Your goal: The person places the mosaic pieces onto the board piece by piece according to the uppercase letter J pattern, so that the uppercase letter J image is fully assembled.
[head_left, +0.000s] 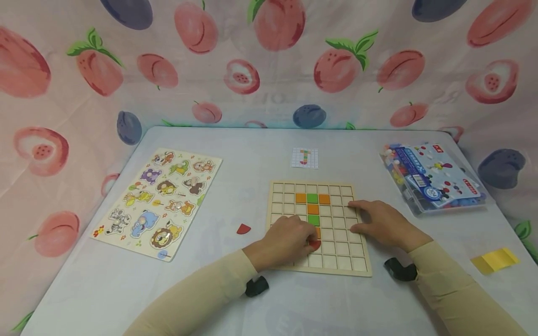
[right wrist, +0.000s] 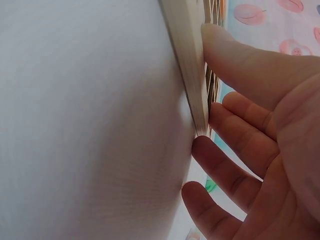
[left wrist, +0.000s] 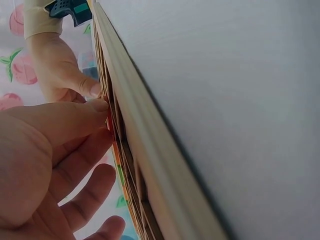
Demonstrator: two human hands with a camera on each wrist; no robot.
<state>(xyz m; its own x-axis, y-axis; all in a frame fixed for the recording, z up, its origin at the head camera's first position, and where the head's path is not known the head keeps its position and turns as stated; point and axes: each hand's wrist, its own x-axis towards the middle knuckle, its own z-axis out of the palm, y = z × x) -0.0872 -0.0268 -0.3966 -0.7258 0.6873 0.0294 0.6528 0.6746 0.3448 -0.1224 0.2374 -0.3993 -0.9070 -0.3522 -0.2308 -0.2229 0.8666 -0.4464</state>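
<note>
A wooden grid board (head_left: 363, 265) lies on the table, with orange and green square tiles (head_left: 313, 209) set in a T shape in its cells. My left hand (head_left: 285, 238) is over its lower middle, thumb and finger pinching a red quarter-circle piece (head_left: 314, 244) at the cell below the lowest orange tile. From the left wrist view, the red piece (left wrist: 109, 120) is against the board's face, mostly covered by fingertips. My right hand (head_left: 384, 223) rests its thumb and fingers on the board's right edge. In the right wrist view its fingers (right wrist: 240, 135) are spread and fairly straight.
Left of the board lies another red quarter-circle piece (head_left: 243, 229). A small pattern card (head_left: 311, 158) is behind the board. An animal puzzle board (head_left: 197, 196) lies at the left, a clear plastic box (head_left: 437, 177) at the back right, and a yellow paper (head_left: 496, 261) at the right.
</note>
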